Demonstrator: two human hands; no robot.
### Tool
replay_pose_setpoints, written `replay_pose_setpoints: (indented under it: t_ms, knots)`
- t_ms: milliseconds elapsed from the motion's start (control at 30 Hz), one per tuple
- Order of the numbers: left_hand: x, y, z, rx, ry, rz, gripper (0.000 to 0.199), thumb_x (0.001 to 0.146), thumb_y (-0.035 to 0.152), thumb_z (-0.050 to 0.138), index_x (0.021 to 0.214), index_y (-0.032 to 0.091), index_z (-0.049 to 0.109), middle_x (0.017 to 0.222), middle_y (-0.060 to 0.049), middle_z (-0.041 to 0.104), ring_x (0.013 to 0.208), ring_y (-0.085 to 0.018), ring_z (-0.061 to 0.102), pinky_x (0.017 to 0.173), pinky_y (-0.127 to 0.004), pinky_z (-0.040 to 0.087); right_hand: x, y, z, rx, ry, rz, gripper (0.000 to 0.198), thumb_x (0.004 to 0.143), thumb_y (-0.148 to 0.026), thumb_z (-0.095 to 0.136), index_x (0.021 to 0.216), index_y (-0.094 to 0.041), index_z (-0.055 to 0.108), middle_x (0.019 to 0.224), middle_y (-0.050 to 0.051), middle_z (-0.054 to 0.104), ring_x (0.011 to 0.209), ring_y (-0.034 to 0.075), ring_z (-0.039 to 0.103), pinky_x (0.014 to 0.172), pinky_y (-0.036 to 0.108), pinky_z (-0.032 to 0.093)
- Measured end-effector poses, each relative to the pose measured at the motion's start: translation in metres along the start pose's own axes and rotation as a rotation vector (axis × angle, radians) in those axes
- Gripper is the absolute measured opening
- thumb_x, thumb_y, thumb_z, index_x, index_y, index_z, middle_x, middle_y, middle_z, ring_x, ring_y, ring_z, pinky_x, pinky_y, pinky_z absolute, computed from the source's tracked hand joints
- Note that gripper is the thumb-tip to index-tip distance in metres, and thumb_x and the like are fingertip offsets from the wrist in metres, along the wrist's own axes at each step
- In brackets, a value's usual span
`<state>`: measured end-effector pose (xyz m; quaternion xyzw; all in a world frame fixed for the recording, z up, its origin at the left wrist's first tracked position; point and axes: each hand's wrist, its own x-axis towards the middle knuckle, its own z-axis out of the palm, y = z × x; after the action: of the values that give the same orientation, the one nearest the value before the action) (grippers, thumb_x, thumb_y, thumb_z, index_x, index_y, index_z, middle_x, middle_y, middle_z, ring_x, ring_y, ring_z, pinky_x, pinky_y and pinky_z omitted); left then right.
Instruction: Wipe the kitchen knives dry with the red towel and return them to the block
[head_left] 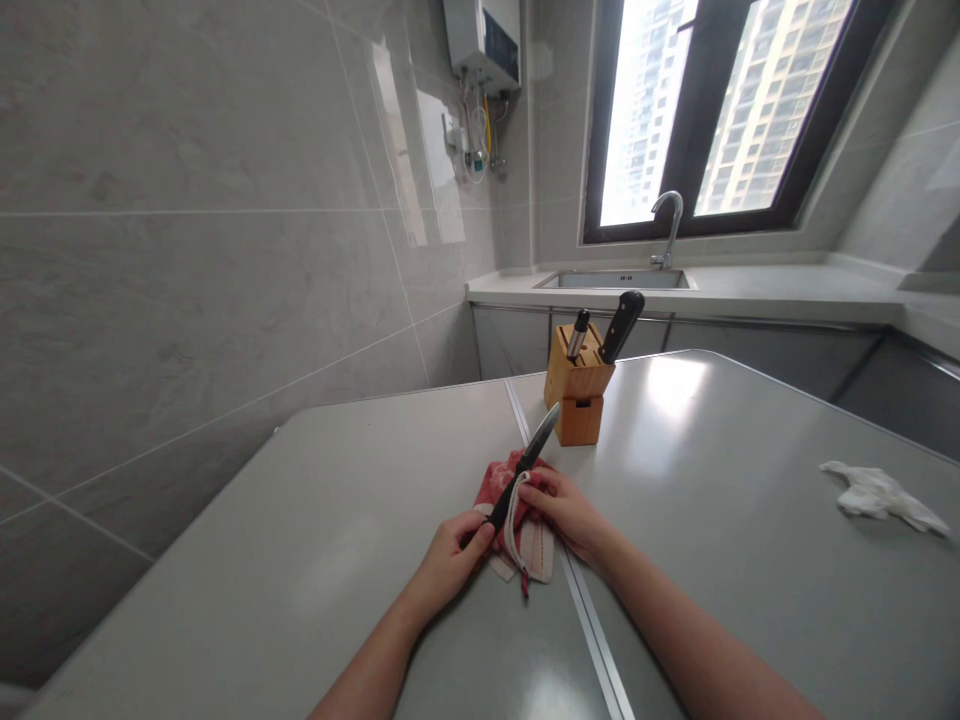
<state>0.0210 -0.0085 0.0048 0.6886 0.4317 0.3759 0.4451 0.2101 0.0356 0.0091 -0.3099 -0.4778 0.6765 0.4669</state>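
Observation:
A black-handled kitchen knife [541, 432] slants up and away from me, its blade tip close to the knife block in view. My left hand [454, 548] is closed round the butt end of its handle, thumb on top. Bunched about the handle is a red and white cloth [501, 480], its striped hem hanging down toward the table. My right hand [561, 510] pinches this cloth on the right side of the handle. The fingertips under the cloth are hidden.
Just beyond the blade stands a wooden knife block [581, 385] with two black-handled tools in it. A crumpled white tissue [881, 495] lies far right on the grey table [337, 520]. Behind are a counter with a sink [615, 280] and faucet [675, 220].

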Motion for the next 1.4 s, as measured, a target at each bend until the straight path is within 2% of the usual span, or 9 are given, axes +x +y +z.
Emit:
replay_pose_setpoints:
  t_ms: [133,333,667,1167,1400]
  knots:
    - [-0.0006,-0.0046,0.0005,-0.071,0.01,-0.038,0.045,0.086,0.053,0.04,0.072,0.013,0.054,0.06,0.003,0.042,0.052,-0.01,0.036,0.049,-0.02,0.027,-0.0002,0.0006,-0.0004,-0.003,0.015,-0.012,0.028,0.068,-0.04,0.072,0.081,-0.017,0.06,0.072,0.0,0.063,0.061,0.012,0.056,0.055,0.023,0.04]
    - [0.0,-0.005,0.0002,-0.121,0.037,-0.084,0.059,0.086,0.061,0.028,0.072,0.012,0.057,0.062,0.0,0.05,0.05,-0.01,0.04,0.049,-0.021,0.03,-0.0002,0.0013,-0.0009,-0.002,0.004,-0.027,0.026,0.071,-0.038,0.07,0.08,-0.017,0.059,0.069,-0.001,0.062,0.059,0.011,0.054,0.053,0.023,0.038]
    - [-0.0002,-0.0078,-0.001,-0.137,0.026,-0.1,0.057,0.086,0.059,0.03,0.072,0.011,0.057,0.062,-0.001,0.05,0.051,-0.009,0.04,0.05,-0.021,0.03,-0.0014,0.0018,0.0005,-0.024,0.004,-0.032,0.028,0.067,-0.039,0.073,0.074,-0.017,0.058,0.07,-0.001,0.061,0.065,0.013,0.057,0.061,0.026,0.043]
    - [-0.0004,-0.0042,-0.0014,-0.077,-0.002,-0.033,0.043,0.085,0.053,0.043,0.068,0.013,0.051,0.06,0.003,0.04,0.054,-0.01,0.036,0.051,-0.021,0.027,-0.0016,0.0002,0.0012,0.013,-0.012,0.004,0.03,0.066,-0.04,0.073,0.08,-0.016,0.063,0.077,0.002,0.066,0.069,0.015,0.061,0.067,0.027,0.045]
    - [-0.0001,-0.0033,-0.0011,0.015,0.0,0.002,0.039,0.076,0.05,0.057,0.064,0.015,0.046,0.061,0.004,0.036,0.056,-0.01,0.031,0.052,-0.02,0.024,-0.0038,-0.0045,0.0046,0.07,-0.019,0.034,0.029,0.063,-0.036,0.076,0.078,-0.016,0.061,0.076,0.001,0.066,0.069,0.015,0.061,0.069,0.029,0.046]
